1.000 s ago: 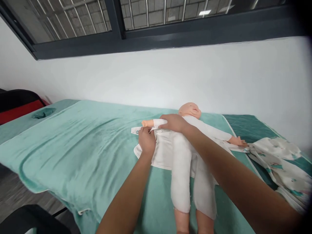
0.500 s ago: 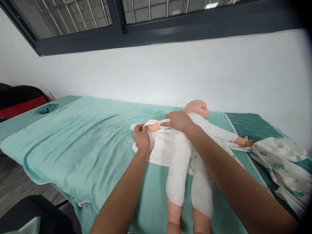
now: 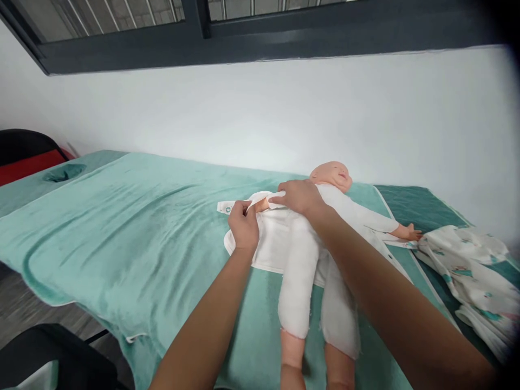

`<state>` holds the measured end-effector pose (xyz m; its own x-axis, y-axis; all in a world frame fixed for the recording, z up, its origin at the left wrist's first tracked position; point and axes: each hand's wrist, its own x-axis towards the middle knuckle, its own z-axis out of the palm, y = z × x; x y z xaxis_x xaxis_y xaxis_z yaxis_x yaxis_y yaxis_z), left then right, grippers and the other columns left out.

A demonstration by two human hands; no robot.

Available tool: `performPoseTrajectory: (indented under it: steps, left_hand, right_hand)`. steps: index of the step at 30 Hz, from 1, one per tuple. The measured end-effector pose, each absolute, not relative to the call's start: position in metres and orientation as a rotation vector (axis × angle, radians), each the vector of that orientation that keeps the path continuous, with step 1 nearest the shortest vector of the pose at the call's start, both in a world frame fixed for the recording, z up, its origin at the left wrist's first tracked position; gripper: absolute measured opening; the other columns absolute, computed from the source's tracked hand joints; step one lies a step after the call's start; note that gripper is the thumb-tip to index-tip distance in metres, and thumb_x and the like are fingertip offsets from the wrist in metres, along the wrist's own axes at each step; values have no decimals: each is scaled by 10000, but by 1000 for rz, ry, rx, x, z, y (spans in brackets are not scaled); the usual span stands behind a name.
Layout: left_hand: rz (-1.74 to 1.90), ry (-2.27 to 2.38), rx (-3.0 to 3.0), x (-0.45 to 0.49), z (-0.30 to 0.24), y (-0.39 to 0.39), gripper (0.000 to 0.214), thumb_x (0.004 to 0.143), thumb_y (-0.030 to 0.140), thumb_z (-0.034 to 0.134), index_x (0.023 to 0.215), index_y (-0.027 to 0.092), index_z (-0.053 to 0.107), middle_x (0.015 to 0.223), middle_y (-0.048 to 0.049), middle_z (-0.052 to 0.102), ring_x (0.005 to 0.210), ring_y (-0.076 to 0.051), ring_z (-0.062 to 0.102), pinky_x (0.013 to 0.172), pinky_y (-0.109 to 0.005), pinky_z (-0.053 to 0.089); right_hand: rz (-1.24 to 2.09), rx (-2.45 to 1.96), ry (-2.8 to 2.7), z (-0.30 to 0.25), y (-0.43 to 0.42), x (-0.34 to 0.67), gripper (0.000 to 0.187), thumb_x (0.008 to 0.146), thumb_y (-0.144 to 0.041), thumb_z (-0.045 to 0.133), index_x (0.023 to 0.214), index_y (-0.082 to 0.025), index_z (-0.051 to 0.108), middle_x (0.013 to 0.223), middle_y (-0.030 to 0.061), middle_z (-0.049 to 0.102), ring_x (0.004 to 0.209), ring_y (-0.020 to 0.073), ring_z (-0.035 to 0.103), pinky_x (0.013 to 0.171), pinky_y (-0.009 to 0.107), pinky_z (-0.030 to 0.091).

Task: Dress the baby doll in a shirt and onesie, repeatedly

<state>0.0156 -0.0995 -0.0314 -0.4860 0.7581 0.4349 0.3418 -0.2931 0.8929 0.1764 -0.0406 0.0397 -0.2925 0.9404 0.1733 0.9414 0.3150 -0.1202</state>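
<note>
Pinching the white sleeve point(image 3: 268, 193) between closed fingers, left hand point(image 3: 244, 225) is lying left of doll's arm point(image 3: 263, 206) | right hand point(image 3: 298, 196) is gripping the same sleeve, nearer the shoulder | doll point(image 3: 300, 271) is lying lengthwise on bed point(image 3: 122, 227), head away.

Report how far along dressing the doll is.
Done: the doll has its legs in white trousers, and its far arm is sleeved. In hand: left hand pinches the near sleeve at its cuff end, right hand holds its upper end over the bare arm. Left, apparently: arm through the sleeve, and the garment flap, lying spread on the blanket, closed.
</note>
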Motion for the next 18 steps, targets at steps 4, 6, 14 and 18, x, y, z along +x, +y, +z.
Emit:
performPoseTrajectory:
  steps: [4,6,14,18]
  left_hand:
    - [1732,1585,1686,21,-31,-103,81,881,221,535,841,202,602,780,4,632,722,-136,561,705,-254,448]
    - [1675,1568,1802,22,-31,-104,75,888,210,530,852,205,595,808,-4,640,754,-145,570,729,-262,444]
    - [1360,1728,1917,23,-31,-101,250,967,369,473,804,222,593,831,-22,635,800,-177,573,723,-291,412]
    - [1427,1884,1807,20,-38,-95,202,931,362,545,1037,199,601,1039,-77,620,920,-205,585,787,-318,447]
  right_hand:
    - [-84,-1742,-2432,37,-43,164,393,891,-554,491,987,-220,673,914,81,730,866,259,642,845,393,375]
    - [-132,-1752,-2458,36,-43,159,300,900,-458,496,958,-204,645,862,85,719,820,253,642,821,387,378]
    - [-181,-1754,-2459,35,-48,157,256,927,-306,431,1064,-179,606,1026,127,697,937,282,634,851,405,391]
    - [-132,-1695,-2315,34,-60,169,364,950,-373,402,1190,-183,600,1156,124,680,1084,299,595,932,431,390]
